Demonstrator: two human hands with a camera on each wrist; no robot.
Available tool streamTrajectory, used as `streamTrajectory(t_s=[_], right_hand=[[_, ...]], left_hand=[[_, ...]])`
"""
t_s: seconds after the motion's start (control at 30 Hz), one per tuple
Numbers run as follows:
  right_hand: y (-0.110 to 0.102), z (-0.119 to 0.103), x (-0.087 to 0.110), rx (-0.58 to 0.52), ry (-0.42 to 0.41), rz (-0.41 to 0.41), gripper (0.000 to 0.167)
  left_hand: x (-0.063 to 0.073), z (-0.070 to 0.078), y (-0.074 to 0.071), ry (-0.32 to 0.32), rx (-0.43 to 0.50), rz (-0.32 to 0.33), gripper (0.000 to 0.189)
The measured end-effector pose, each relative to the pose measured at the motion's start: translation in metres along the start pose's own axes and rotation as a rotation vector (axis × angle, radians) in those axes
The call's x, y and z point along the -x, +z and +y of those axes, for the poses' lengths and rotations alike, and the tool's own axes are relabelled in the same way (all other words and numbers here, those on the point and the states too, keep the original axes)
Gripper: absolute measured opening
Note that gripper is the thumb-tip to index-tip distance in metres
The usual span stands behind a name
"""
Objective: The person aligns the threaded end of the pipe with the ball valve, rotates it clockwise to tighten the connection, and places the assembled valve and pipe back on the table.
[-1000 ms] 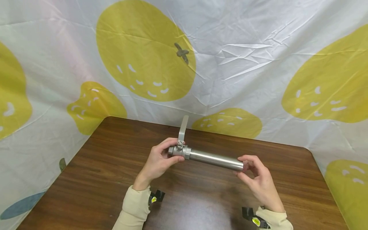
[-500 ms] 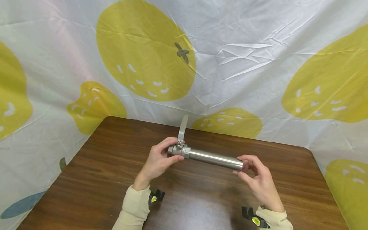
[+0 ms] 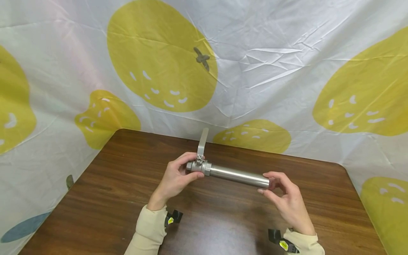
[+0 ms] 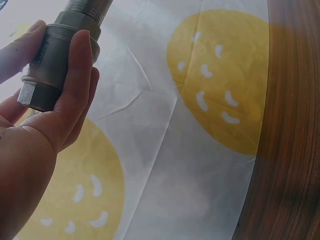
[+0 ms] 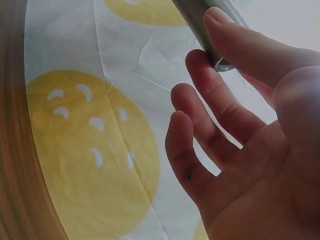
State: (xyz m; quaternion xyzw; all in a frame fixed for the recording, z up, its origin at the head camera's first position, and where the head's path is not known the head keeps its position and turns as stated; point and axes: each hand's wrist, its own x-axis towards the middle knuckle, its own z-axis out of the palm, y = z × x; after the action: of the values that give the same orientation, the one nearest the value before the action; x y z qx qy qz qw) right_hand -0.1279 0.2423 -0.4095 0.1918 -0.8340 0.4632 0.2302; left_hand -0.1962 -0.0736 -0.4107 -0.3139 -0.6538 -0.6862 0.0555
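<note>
A steel ball valve [image 3: 198,167] is joined to a shiny metal pipe [image 3: 239,176], and both are held up above the table. My left hand [image 3: 174,180] grips the valve body, thumb in front and fingers behind. The valve's flat lever handle [image 3: 203,142] points up and away. At the pipe's free end, my right hand [image 3: 287,194] pinches the tube between thumb and fingers. In the left wrist view, threads show beyond the hex collar of the valve [image 4: 52,62]. The right wrist view has the pipe's end [image 5: 212,37] between thumb and fingers, the other fingers loosely bent.
Beneath the hands is a brown wood-grain table [image 3: 105,191] with rounded far corners. A white cloth [image 3: 271,88] printed with yellow fruit hangs behind it and along both sides. Each wrist wears a black strap with a camera mount [image 3: 283,244].
My right thumb has slid slightly left along the underside of the pipe end. The left hand and the valve stay nearly still.
</note>
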Motion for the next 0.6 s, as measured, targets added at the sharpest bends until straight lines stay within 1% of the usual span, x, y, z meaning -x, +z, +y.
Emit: streamTrajectory(t_s=[0.37,0.6], right_hand=[[-0.001,-0.0005,0.0004,0.036,-0.011,0.008,0.05],[-0.0012,-0.001,0.0006,0.063,0.001,0.008,0.043]], left_hand=[[0.0002,-0.0026,0.0003,0.009,0.003,0.002,0.045],[0.0002,-0.0028,0.0006,0.019,-0.003,-0.004,0.045]])
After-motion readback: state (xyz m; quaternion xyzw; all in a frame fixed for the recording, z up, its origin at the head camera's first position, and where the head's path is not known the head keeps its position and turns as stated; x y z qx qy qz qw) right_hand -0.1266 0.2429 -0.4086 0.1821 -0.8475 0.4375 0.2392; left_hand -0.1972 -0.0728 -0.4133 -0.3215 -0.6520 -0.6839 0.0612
